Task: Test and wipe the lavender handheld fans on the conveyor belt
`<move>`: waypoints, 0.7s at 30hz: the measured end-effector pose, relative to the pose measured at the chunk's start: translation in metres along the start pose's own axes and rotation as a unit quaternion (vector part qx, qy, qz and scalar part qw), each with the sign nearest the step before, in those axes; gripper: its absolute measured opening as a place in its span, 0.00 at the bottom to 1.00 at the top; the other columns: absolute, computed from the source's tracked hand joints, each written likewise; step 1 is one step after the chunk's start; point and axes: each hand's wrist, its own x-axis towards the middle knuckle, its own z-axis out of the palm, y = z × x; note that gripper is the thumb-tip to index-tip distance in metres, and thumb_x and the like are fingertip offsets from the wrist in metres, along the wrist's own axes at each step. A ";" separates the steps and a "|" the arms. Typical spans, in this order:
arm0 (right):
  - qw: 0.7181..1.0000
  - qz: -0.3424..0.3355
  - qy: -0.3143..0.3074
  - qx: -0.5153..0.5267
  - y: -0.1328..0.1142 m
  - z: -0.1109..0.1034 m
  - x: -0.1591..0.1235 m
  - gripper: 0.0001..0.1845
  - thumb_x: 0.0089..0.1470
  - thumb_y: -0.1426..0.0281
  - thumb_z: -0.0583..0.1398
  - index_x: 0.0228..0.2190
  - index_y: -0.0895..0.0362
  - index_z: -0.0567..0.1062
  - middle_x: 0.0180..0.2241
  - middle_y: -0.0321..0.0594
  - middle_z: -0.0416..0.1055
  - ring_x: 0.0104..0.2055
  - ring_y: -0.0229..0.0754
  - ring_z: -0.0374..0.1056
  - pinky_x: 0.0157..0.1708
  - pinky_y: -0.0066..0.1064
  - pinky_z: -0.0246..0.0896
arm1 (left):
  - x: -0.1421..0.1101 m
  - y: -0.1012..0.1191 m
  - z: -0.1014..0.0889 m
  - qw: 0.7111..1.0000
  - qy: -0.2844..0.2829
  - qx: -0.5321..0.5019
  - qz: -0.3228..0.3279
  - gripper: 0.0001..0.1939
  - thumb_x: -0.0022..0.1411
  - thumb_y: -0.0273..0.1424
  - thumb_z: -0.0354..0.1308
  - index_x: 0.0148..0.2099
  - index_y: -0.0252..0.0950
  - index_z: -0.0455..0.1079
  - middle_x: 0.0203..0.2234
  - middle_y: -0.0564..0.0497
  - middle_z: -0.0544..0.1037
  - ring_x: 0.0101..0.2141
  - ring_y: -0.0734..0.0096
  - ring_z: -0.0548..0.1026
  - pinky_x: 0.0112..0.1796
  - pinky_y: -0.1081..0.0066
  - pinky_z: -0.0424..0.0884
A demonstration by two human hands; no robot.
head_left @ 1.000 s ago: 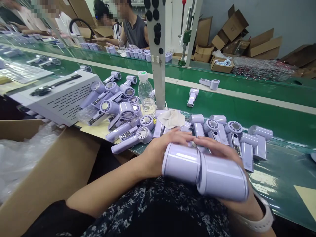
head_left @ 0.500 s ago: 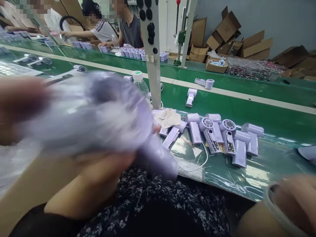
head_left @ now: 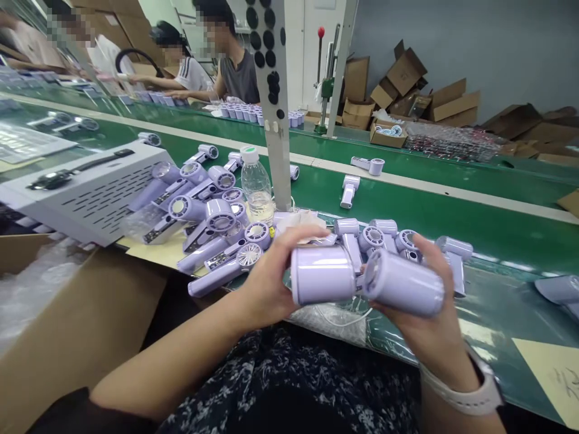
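Note:
Just above the front edge of the bench, my left hand (head_left: 270, 288) is closed around the head of a lilac handheld fan (head_left: 323, 276). My right hand (head_left: 432, 331), with a pale band on its wrist, grips a second lilac handheld fan (head_left: 407, 286). The two cylindrical heads are held side by side, almost touching, and their handles are mostly hidden. Behind them several lilac fans (head_left: 456, 256) lie in a row on the bench, partly covered by my hands. A pale cloth (head_left: 301, 222) lies just beyond my left hand.
To the left, a heap of fans (head_left: 217, 217) lies against a slotted grey machine (head_left: 85, 193). A plastic bottle (head_left: 257, 187) stands beside a metal post (head_left: 277, 138). Two fans lie on the green conveyor (head_left: 407, 193). An open carton (head_left: 90, 301) holds plastic bags. Co-workers sit across.
A blurred fan close to the camera, and a blurred hand at the far left, are gone from there. My right hand has come up from the lower right and now holds a fan.

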 end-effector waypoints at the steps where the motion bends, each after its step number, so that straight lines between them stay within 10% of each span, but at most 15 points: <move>1: 0.999 -0.035 -0.010 -0.039 0.009 0.006 -0.003 0.48 0.45 0.72 0.75 0.63 0.40 0.66 0.60 0.40 0.70 0.60 0.57 0.69 0.62 0.55 0.63 | -0.002 -0.004 0.003 0.999 -0.032 0.001 0.029 0.36 0.54 0.29 0.74 0.61 0.45 0.63 0.56 0.43 0.75 0.56 0.55 0.75 0.57 0.57 0.72; 6: 0.981 -0.119 -0.136 0.065 0.020 0.017 -0.008 0.44 0.55 0.76 0.68 0.66 0.39 0.60 0.52 0.38 0.78 0.56 0.56 0.74 0.62 0.57 0.61 | -0.012 -0.019 0.008 0.988 -0.112 -0.052 0.096 0.31 0.62 0.25 0.67 0.63 0.47 0.61 0.55 0.43 0.78 0.57 0.57 0.76 0.56 0.56 0.73; 11: 0.989 -0.063 -0.110 0.077 0.013 0.011 -0.014 0.43 0.53 0.72 0.70 0.65 0.41 0.62 0.51 0.39 0.79 0.54 0.58 0.75 0.60 0.60 0.63 | -0.011 -0.017 0.006 0.991 -0.117 -0.041 0.045 0.29 0.58 0.31 0.70 0.59 0.43 0.65 0.50 0.42 0.79 0.50 0.56 0.79 0.52 0.59 0.74; 16: 1.000 0.020 0.017 -0.009 0.021 0.013 -0.022 0.55 0.46 0.61 0.76 0.69 0.43 0.58 0.71 0.40 0.54 0.70 0.58 0.55 0.67 0.51 0.56 | -0.009 -0.003 0.008 0.995 -0.094 -0.033 -0.004 0.38 0.47 0.37 0.77 0.58 0.41 0.65 0.48 0.43 0.77 0.48 0.57 0.78 0.50 0.63 0.73; 21: 0.990 0.125 -0.031 0.055 0.033 0.030 -0.026 0.50 0.59 0.45 0.62 0.72 0.44 0.47 0.74 0.42 0.45 0.74 0.57 0.47 0.68 0.50 0.55 | -0.008 0.001 0.016 0.998 -0.056 -0.018 -0.021 0.35 0.48 0.41 0.76 0.55 0.41 0.67 0.47 0.44 0.78 0.47 0.56 0.77 0.51 0.60 0.72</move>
